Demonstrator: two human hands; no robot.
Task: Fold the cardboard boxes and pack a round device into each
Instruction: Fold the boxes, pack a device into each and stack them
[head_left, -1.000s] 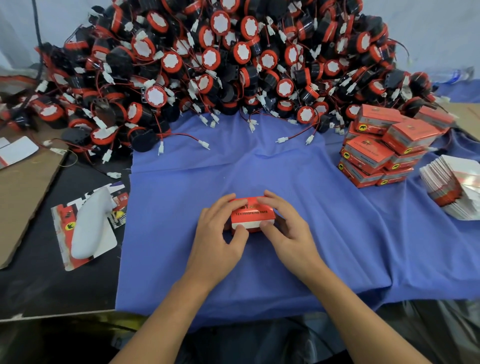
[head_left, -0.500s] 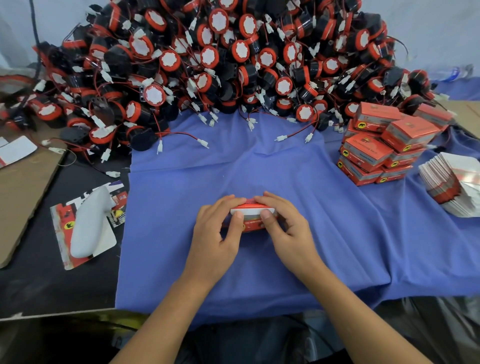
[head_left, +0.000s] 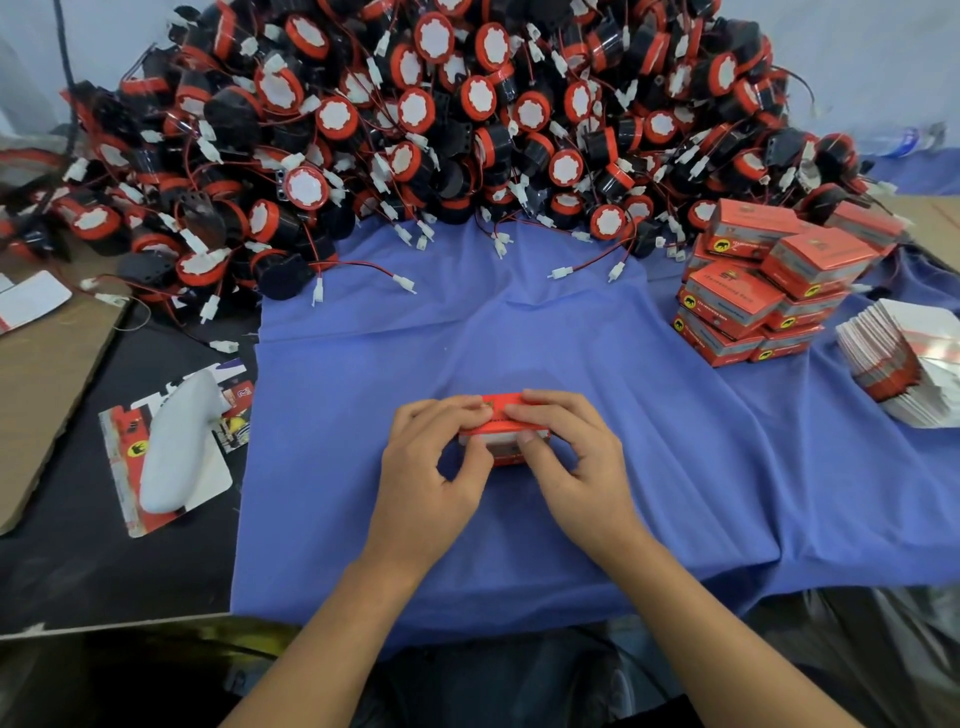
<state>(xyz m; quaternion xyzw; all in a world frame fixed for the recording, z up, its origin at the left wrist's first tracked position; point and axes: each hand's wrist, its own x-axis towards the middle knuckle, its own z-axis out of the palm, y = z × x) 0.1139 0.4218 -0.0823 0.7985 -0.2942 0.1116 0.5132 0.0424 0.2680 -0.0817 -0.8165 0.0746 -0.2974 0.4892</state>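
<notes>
Both the left hand (head_left: 426, 483) and right hand (head_left: 576, 467) pinch a small glossy red cardboard box (head_left: 503, 427), its contents hidden, seemingly nearly closed.

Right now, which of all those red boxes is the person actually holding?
The lone red box at the middle of the blue cloth, pinched between the left hand and right hand. The other boxes sit stacked to the right, untouched.

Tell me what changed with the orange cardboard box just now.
The left hand and right hand turned the small orange cardboard box in place; thumbs now press its near white flap. Both kept hold; the pile of round black-and-red devices stayed put.
</notes>
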